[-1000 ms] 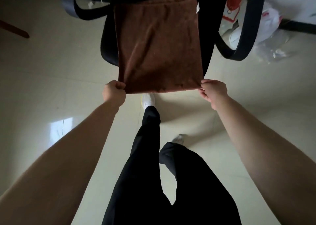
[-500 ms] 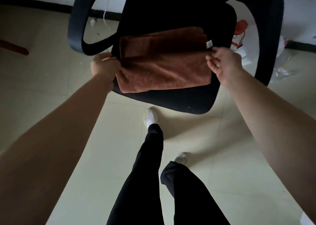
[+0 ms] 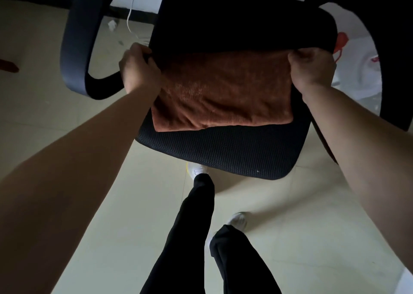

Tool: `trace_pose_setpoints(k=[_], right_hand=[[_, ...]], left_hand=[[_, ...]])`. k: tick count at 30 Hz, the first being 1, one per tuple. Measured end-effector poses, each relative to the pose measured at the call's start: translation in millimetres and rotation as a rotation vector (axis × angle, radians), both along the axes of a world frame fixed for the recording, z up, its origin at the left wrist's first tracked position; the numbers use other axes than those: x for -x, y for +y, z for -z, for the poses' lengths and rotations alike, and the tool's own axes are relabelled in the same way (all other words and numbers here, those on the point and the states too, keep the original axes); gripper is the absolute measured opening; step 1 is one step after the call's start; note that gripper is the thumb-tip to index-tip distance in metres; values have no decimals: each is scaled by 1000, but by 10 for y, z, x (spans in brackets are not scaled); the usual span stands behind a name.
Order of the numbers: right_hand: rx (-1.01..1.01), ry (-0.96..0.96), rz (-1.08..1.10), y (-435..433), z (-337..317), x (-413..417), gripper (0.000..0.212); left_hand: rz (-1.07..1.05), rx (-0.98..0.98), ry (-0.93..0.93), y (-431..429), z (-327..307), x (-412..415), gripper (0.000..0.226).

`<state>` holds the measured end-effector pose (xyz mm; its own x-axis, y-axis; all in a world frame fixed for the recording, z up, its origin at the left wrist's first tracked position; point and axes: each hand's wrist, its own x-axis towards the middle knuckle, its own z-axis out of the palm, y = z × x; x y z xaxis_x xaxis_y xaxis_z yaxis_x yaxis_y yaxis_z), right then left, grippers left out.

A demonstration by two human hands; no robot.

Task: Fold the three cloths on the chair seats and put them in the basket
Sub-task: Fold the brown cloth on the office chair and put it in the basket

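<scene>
A brown cloth lies folded in half on the black mesh chair seat, its folded edge toward me. My left hand grips the cloth's far left corner. My right hand pinches the far right corner. Both hands rest at the cloth's far edge, about mid-seat. No basket and no other cloth are in view.
The chair's left armrest loops beside my left hand, and the right armrest stands beyond my right hand. A white cable hangs by the wall. White plastic bags lie on the tiled floor at the right. My legs stand below the seat.
The cloth was stretched out flat from the seat toward me; both hands carried its near edge up and over to the far edge, folding it in half on the seat.
</scene>
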<state>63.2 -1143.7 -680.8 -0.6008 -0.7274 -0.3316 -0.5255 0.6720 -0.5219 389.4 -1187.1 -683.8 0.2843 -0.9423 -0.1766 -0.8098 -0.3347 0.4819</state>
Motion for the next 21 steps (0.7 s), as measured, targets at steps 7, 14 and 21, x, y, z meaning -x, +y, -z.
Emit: trace_pose_setpoints(k=[7, 14, 21], right_hand=[[-24, 165, 22, -90, 298, -38, 61], [-144, 295, -78, 436, 241, -268, 73], [-175, 172, -173, 544, 187, -66, 68]], left_hand=[[48, 59, -77, 18, 160, 109, 38], [870, 16, -383, 633, 269, 515, 79], [987, -106, -467, 682, 434, 599, 96]])
